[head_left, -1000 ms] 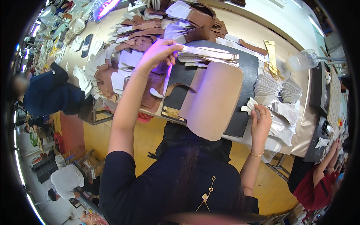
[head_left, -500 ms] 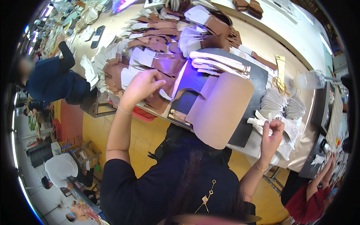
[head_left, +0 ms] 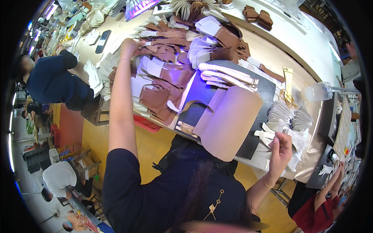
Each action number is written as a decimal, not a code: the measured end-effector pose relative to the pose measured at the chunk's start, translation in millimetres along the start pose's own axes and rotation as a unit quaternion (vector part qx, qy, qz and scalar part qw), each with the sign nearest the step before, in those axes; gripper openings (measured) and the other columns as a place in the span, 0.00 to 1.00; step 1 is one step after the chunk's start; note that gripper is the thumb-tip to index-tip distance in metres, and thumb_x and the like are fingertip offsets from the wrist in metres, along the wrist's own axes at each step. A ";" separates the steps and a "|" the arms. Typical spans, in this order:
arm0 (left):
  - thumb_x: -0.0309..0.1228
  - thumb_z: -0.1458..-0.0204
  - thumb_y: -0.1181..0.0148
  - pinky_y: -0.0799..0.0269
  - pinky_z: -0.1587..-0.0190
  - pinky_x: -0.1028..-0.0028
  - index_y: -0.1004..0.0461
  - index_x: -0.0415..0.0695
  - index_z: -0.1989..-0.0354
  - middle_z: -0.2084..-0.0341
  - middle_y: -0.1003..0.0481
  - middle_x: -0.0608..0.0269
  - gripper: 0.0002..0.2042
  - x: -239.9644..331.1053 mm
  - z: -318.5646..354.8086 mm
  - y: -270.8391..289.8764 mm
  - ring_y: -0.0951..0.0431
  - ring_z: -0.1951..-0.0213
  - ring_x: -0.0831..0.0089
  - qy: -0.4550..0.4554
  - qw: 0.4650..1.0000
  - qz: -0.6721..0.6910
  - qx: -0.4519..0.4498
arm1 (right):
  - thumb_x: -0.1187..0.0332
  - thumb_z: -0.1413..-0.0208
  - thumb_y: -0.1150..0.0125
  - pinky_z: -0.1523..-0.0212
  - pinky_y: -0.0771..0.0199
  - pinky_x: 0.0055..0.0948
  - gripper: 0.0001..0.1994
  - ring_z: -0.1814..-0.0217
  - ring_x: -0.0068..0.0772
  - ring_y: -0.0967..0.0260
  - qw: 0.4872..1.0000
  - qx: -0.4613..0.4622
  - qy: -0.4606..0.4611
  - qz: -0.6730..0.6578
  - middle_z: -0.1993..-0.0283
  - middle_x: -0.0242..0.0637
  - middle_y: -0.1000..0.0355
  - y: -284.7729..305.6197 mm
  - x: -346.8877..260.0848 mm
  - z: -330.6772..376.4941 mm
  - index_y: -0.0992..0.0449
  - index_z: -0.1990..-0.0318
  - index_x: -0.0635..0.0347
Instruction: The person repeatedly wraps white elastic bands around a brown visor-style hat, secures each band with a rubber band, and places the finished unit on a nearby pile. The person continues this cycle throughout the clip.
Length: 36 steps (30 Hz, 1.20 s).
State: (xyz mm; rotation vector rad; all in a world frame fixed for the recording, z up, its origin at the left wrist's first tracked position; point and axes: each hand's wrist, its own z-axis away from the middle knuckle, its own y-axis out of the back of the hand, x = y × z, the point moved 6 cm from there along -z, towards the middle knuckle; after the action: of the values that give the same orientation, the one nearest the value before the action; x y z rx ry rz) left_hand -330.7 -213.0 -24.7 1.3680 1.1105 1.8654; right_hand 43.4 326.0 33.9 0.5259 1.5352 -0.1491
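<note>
My left hand is stretched far out to the left, fingers curled down onto the edge of a heap of brown and white cut leather pieces. What it grips is hidden. My right hand is raised at the table's near right edge, pinching a thin pale stick-like tool beside stacks of white cut pieces. Between my hands lies a dark work mat with a large tan curved sheet on it.
A clear plastic bottle, a dark phone and a purple lamp are on the long pale table. A red tray hangs at its near edge. A person in dark blue sits left; one in red works lower right.
My left hand has left the middle pile and swung further left and away across the table. My right hand has risen slightly at the right edge, still holding the thin tool.
</note>
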 end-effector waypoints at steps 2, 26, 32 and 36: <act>0.44 0.57 0.31 0.31 0.80 0.75 0.27 0.41 0.85 0.90 0.26 0.61 0.19 10.8 6.8 4.7 0.27 0.87 0.74 0.000 0.999 -0.036 0.002 | 0.80 0.43 0.47 0.72 0.35 0.14 0.07 0.71 0.17 0.35 1.000 0.001 0.013 0.013 0.59 0.33 0.36 1.2 -3.6 0.3 0.29 0.57 0.67; 0.22 0.48 0.41 0.24 0.73 0.79 0.30 0.33 0.60 0.75 0.24 0.59 0.09 171.8 351.4 -84.5 0.22 0.77 0.76 -0.001 0.728 0.408 -0.551 | 0.74 0.45 0.40 0.78 0.33 0.16 0.05 0.78 0.19 0.33 0.993 -0.020 -0.004 -0.115 0.73 0.38 0.27 26.8 -66.2 8.4 0.27 0.64 0.66; 0.35 0.42 0.46 0.24 0.73 0.78 0.30 0.34 0.59 0.75 0.25 0.58 0.14 154.6 353.1 -88.0 0.22 0.78 0.74 0.016 0.712 0.444 -0.543 | 0.70 0.49 0.34 0.81 0.38 0.12 0.07 0.81 0.12 0.35 0.951 -0.267 -0.150 -0.032 0.78 0.31 0.27 -64.7 -49.7 -4.9 0.25 0.70 0.65; 0.44 0.39 0.53 0.23 0.72 0.76 0.30 0.33 0.59 0.74 0.24 0.55 0.21 147.6 357.8 -87.9 0.21 0.77 0.71 0.016 0.701 0.449 -0.554 | 0.67 0.50 0.33 0.84 0.41 0.13 0.09 0.84 0.10 0.38 0.925 -0.352 -0.132 0.051 0.81 0.29 0.28 -93.9 -58.0 -15.3 0.24 0.72 0.64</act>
State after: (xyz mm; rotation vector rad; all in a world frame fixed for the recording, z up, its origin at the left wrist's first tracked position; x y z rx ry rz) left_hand -40.6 54.7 16.9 1.0739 -0.9146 2.4374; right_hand -12.2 236.2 69.3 0.0038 1.1851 0.3918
